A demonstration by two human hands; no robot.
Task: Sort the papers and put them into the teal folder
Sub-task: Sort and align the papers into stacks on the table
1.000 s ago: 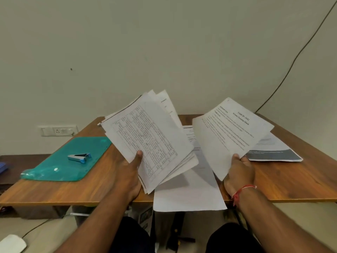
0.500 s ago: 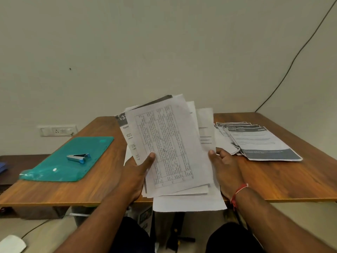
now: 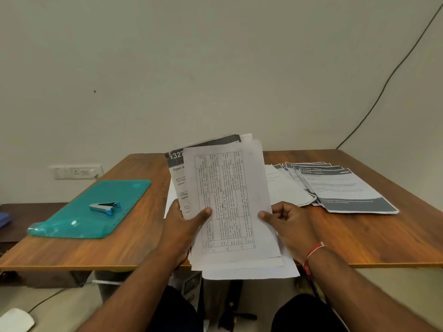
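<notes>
Sorting in hand: your left hand (image 3: 182, 226) grips the papers (image 3: 242, 267); right hand (image 3: 287, 224) thumbs the top sheet (image 3: 227, 188) edge, pinch unclear. Next, peel that sheet away cleanly. The teal folder (image 3: 124, 195) lies on the table (image 3: 359, 236), left.

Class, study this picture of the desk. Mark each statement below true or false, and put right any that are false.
1. A staple remover lies on the teal folder. True.
2. The left hand holds a stack of papers. True.
3. The teal folder lies on the person's right. False: it lies on the left of the table; a fanned pile of papers lies on the right.
4. The top sheet of the held stack is blank. False: it bears a printed grid filled with text.
</notes>
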